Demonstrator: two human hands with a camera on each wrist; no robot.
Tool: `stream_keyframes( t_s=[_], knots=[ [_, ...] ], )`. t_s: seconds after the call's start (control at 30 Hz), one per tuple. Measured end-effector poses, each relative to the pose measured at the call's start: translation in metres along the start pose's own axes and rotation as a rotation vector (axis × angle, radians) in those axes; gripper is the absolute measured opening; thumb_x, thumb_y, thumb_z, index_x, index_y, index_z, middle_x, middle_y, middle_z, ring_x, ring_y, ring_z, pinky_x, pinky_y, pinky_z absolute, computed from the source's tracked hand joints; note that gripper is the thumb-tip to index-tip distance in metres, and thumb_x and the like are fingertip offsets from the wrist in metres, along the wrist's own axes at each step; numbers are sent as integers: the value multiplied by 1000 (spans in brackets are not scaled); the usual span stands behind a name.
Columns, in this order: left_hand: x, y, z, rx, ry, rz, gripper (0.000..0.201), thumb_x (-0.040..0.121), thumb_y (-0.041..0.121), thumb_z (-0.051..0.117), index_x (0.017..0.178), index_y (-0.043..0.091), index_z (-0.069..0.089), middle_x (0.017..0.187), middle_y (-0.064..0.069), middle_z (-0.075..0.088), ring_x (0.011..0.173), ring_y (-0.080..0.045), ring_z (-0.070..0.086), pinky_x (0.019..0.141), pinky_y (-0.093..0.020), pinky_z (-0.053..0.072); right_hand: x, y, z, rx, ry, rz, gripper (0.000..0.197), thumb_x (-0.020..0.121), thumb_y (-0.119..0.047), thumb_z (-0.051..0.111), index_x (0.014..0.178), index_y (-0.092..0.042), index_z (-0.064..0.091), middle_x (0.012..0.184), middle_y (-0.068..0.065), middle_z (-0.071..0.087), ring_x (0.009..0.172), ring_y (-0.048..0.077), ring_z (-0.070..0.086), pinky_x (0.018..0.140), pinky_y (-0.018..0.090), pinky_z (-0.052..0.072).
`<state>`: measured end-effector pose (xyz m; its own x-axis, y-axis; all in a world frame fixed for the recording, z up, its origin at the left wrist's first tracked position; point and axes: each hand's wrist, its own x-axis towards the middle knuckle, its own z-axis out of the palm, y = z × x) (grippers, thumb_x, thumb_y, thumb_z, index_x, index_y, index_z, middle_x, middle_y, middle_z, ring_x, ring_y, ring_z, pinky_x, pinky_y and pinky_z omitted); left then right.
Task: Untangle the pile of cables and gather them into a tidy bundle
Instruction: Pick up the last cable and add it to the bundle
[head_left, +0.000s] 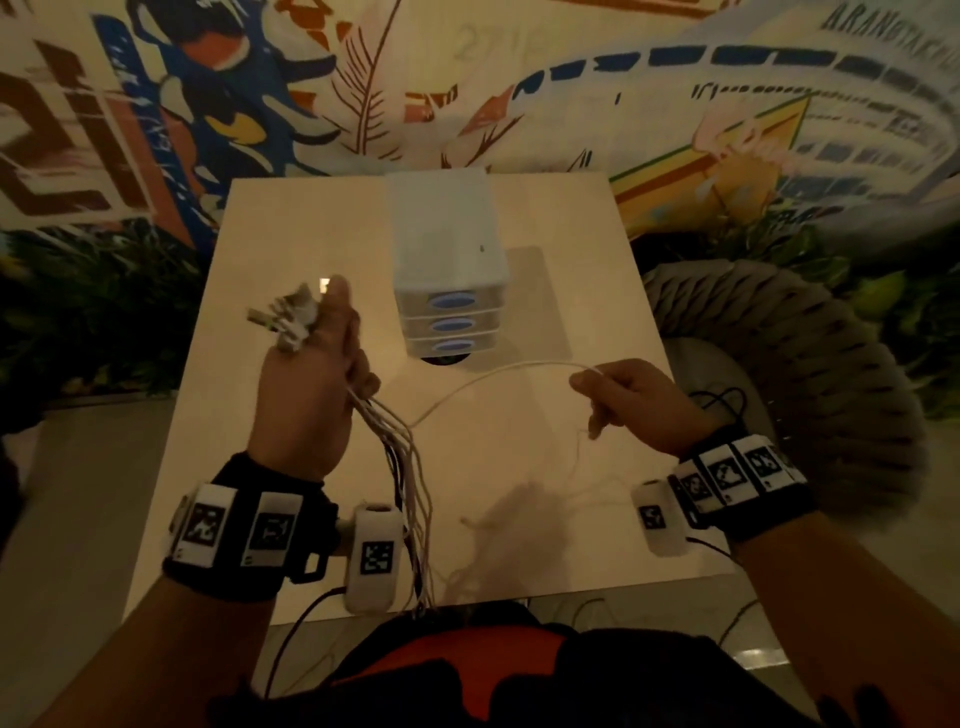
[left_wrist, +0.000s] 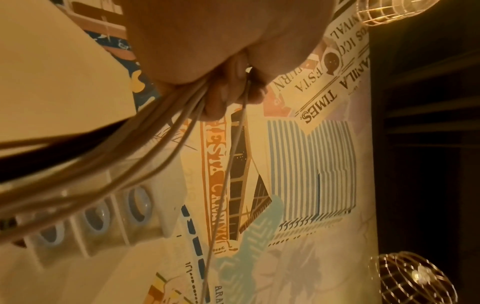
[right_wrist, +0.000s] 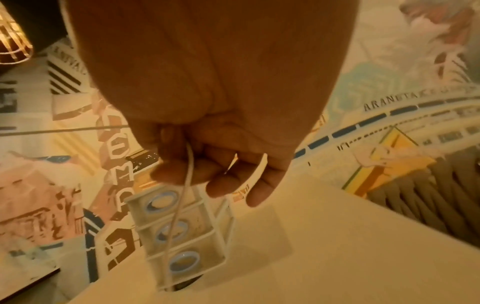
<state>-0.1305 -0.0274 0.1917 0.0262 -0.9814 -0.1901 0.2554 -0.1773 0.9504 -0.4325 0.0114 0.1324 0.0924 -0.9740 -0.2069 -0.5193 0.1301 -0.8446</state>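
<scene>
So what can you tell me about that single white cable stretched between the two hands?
The thin white cable arcs loosely above the pale wooden table, in front of the small white three-drawer box. The right hand pinches one end; the other runs into the cable bunch held in the left hand.

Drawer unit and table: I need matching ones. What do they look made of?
Drawer unit: likely plastic, with a milky, see-through shell and blue oval pulls. Table: pale, smooth, slightly glossy top, possibly laminate or light wood; the dim light leaves it open.
</scene>
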Motion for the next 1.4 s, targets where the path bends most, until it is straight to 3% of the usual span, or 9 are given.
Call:
stream_keyframes(
  t_s=[0.13, 0.23, 0.4, 0.57, 0.67, 0.87, 1.07, 1.2, 1.4],
  knots=[
    [-17, -1, 32, 331, -192, 149, 19, 97, 39, 62, 79, 33, 64, 51, 6, 52, 48, -6, 40, 55, -27, 39, 4, -61, 11, 29, -87, -105, 45, 98, -43, 47, 65, -13, 44, 58, 4, 39, 49, 12, 39, 56, 30, 35],
    [-20, -6, 48, 518, -319, 241, 10, 95, 28, 66, 105, 24, 66, 86, 8, 74, 69, 10, 61, 72, -12, 50, 7, -93, 15, -143, -138, -157, 43, 103, -46, 36, 70, -19, 47, 65, -4, 46, 56, 7, 40, 60, 29, 32],
    [-18, -6, 43, 647, -368, 218, 13, 102, 21, 58, 106, 17, 69, 46, 28, 54, 49, 15, 51, 52, -5, 37, 4, -97, 6, -110, -197, -163, 30, 109, -33, 39, 85, -42, 56, 62, -27, 57, 59, -13, 52, 62, 9, 35],
    [-14, -6, 33, 847, -555, 145, 15, 94, 38, 67, 95, 25, 75, 85, 19, 73, 82, 6, 65, 72, -15, 47, -3, -79, 2, -53, -130, -187, 40, 108, -36, 41, 69, -37, 52, 56, -10, 45, 53, 6, 40, 58, 31, 39],
    [-8, -7, 27, 799, -504, 148, 9, 95, 26, 68, 89, 29, 72, 79, 27, 70, 75, 11, 62, 66, -5, 41, -6, -61, -6, -23, -60, -137, 41, 107, -41, 40, 72, -22, 46, 58, -6, 42, 54, 11, 38, 57, 35, 37],
    [-9, -12, 33, 711, -577, 288, 32, 91, 10, 74, 120, 22, 70, 112, 14, 73, 110, 4, 64, 94, -16, 49, -18, -59, 3, 17, -121, -204, 38, 107, -42, 37, 85, -24, 62, 59, -1, 42, 55, 11, 40, 56, 27, 37],
    [-9, -16, 32, 818, -542, 280, 25, 95, 20, 70, 88, 44, 72, 89, 25, 73, 90, 8, 65, 78, -9, 47, -19, -67, 2, -11, -117, -219, 38, 107, -39, 38, 84, -18, 59, 60, -10, 46, 57, 10, 43, 57, 26, 39],
    [-9, 5, 21, 744, -421, 236, 28, 99, 21, 63, 73, 33, 63, 47, 25, 56, 47, 12, 52, 52, -7, 38, -32, -27, -13, -55, -38, -119, 42, 105, -51, 37, 76, -26, 54, 60, -7, 40, 57, 12, 39, 57, 35, 36],
    [-5, 6, 9, 644, -238, 217, 25, 100, 20, 60, 76, 27, 63, 54, 14, 61, 56, -1, 60, 54, -11, 39, -86, 56, -8, 107, 23, 243, 38, 99, -47, 53, 67, -29, 58, 54, -13, 41, 57, 10, 34, 56, 30, 32]
  ],
)
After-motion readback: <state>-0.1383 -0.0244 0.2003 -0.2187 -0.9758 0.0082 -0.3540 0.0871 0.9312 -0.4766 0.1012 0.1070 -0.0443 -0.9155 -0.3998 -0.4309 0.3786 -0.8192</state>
